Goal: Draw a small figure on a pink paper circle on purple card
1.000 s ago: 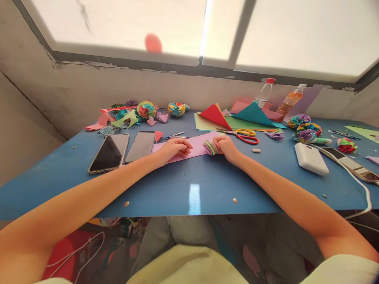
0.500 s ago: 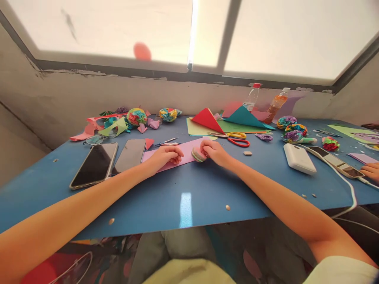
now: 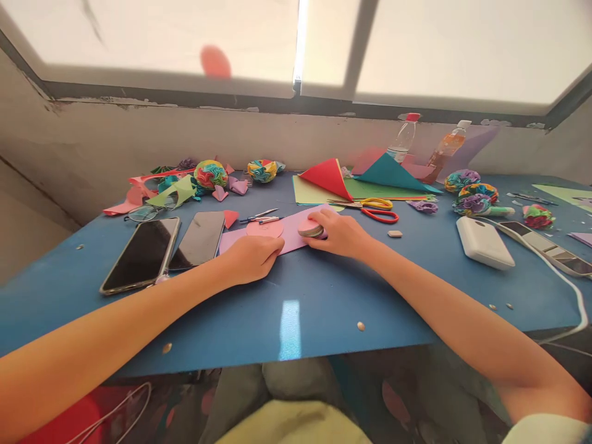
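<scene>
pink circle (image 3: 264, 229): just popped up, far side of left hand (image 3: 256, 256), fingers pinching its edge
paper stack (image 3: 311, 229): in half-curled right hand (image 3: 343, 232), left side

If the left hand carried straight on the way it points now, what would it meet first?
Probably the paper stack in the right hand: the left hand points towards it across the purple sheet, though depth is hard to judge.

Both arms (image 3: 139, 327) angle inward, the left hand (image 3: 254, 256) curled, the right hand (image 3: 341, 233) gripping.
</scene>
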`<state>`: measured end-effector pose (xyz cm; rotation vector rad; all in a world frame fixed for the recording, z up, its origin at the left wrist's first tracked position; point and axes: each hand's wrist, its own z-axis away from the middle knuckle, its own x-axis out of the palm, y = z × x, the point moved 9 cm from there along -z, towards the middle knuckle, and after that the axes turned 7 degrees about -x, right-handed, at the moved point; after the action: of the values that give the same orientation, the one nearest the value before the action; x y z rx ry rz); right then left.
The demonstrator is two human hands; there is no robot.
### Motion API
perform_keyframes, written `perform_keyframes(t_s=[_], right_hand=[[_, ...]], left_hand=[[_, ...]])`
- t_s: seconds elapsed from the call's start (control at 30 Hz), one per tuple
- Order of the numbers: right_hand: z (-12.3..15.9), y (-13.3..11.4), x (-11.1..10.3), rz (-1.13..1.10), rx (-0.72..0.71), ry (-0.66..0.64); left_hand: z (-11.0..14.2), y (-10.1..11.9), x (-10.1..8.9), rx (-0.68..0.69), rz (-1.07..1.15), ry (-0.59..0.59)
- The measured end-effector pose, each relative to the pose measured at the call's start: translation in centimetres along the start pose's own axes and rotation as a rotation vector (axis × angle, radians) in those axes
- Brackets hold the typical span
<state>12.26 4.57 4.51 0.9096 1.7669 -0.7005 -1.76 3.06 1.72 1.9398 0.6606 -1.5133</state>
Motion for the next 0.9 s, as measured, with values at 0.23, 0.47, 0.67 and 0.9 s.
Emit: perform_keyframes(t_s=[0.23,0.47,0.67,0.9], right_hand=[[3.6,13.4,-6.1,0.419,0.690,0.017],[10.1,20.2,-4.5,0.317,1.258,-0.413],[6.9,16.5,-4.1,0.376,1.082,-0.361],[1.2,5.1,-4.9,0.390,0.406,0.169]], left_hand=[[0.5,2.5,-1.3,0.237,-0.019,0.129],[0.5,1.8,-0.1,0.202,-0.084,0.083],[0.4,1.9,-0.3,0.175,-0.052,0.081],[0.6,1.9,0.1,0.103,0.162,-0.033]])
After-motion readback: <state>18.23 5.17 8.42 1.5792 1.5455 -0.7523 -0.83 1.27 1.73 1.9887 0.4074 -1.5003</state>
